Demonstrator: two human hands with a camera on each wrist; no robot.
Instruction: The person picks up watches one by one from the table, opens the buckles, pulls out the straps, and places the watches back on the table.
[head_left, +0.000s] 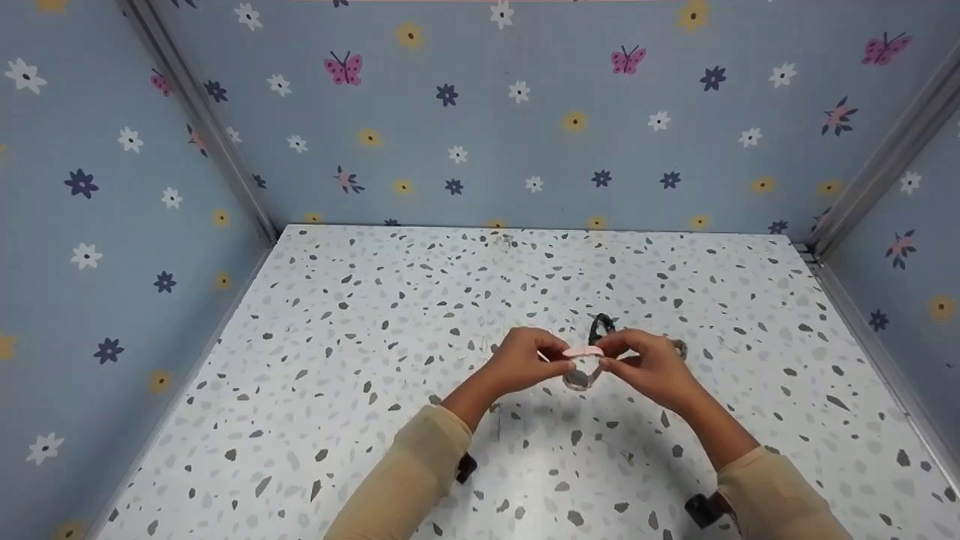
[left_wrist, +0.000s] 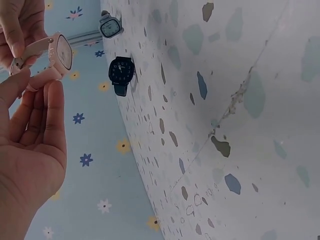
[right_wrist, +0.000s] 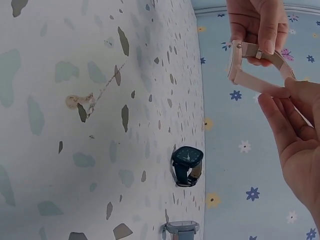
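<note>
Because a light pinch on its slim strap (head_left: 583, 351) is all that holds it, we judge the pale-pink, round-faced wristwatch (left_wrist: 62, 52) could drop onto the speckled white tabletop (head_left: 360, 330) if either grip slips. We see it raised between the left hand (head_left: 525, 361) and right hand (head_left: 651, 369), both pinching the band, a black, square-faced watch (left_wrist: 121, 70) beyond them.

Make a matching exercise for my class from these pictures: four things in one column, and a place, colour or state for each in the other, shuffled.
Column one
1. Pink watch
2. Tabletop
3. Black-faced watch
4. Back wall

Column two
A. resting on the tabletop
B. held by the left hand and right hand
C. blue with flowers
D. white with flecks

Pairs: 1-B, 2-D, 3-A, 4-C
</note>
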